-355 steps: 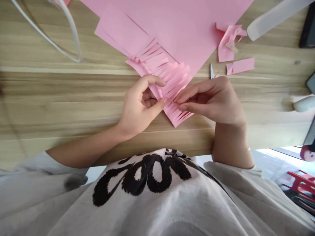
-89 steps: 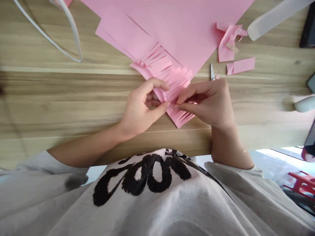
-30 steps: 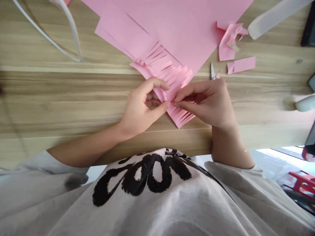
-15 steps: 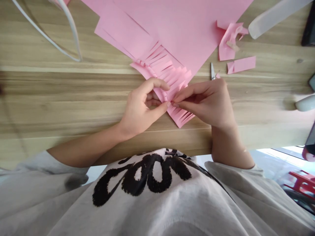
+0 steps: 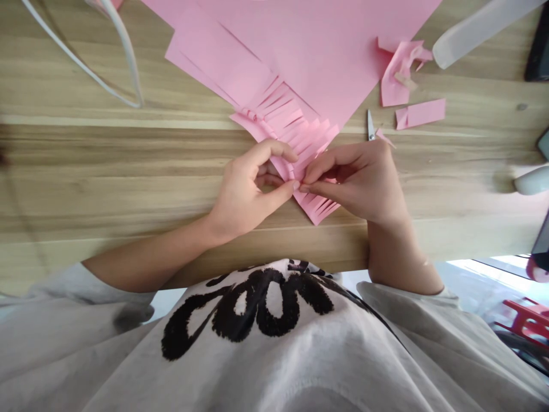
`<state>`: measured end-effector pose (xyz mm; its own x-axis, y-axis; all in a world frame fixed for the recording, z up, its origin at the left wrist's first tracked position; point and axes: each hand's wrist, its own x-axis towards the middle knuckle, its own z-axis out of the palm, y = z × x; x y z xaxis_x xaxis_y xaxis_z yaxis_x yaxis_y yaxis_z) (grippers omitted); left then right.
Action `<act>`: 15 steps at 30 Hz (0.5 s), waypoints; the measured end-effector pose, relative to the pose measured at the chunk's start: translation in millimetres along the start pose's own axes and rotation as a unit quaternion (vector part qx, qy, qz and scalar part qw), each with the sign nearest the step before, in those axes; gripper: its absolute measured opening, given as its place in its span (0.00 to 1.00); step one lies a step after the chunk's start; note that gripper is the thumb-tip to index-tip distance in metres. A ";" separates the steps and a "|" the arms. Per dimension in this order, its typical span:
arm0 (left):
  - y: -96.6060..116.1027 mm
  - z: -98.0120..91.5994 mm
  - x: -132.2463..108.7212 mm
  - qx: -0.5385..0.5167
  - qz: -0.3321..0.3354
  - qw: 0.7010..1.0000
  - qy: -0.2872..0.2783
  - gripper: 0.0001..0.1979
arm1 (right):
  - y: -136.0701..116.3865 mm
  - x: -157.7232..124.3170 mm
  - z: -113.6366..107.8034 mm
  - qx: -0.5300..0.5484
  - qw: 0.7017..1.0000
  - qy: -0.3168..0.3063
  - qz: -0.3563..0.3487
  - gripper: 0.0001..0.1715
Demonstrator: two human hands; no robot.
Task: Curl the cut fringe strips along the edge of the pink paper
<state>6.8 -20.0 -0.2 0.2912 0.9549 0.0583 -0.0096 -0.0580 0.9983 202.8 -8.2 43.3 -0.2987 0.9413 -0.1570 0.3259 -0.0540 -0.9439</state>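
Observation:
A pink paper strip (image 5: 315, 140), cut into a fringe along one side, lies slantwise between my hands. Some of its narrow tabs are curled or folded over near the uncut edge. My left hand (image 5: 251, 186) grips that edge, its thumb pressed on the paper and its index finger curved above. With thumb and forefinger pinched, my right hand (image 5: 358, 177) holds one of the fringe tabs close to the left thumb tip. The pinched tab itself is mostly hidden. Flat slits still show at the strip's near end.
Large pink paper sheets (image 5: 317, 51) lie beyond the strip. Scissors (image 5: 371, 127), partly behind my right hand, a pink paper rectangle (image 5: 422, 113) and crumpled pink scraps (image 5: 397, 74) are to the right. A white cable (image 5: 128, 63) loops at upper left; a translucent white object (image 5: 476, 34) lies upper right.
The fringed strip has shifted slightly to the right and towards me, my left hand moving a little with it. My right hand's fingertips have dipped slightly, still pinched.

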 end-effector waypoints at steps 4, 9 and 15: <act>0.5 0.2 0.0 0.002 -0.012 1.000 -0.003 0.13 | -0.2 -0.1 -0.2 -0.004 1.000 -0.001 0.002 0.08; -0.6 0.0 -0.1 0.008 -0.021 1.000 0.000 0.13 | -0.4 -0.7 0.0 -0.009 1.000 0.005 0.003 0.08; -0.8 -0.4 -0.2 0.010 -0.023 1.000 0.002 0.13 | -0.9 0.3 -0.3 -0.003 1.000 0.006 -0.008 0.09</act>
<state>6.3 -20.0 -1.0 0.2870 0.9578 0.0120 0.0237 -0.0196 0.9995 202.7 -7.8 44.2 -0.2933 0.9459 -0.1390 0.3262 -0.0376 -0.9445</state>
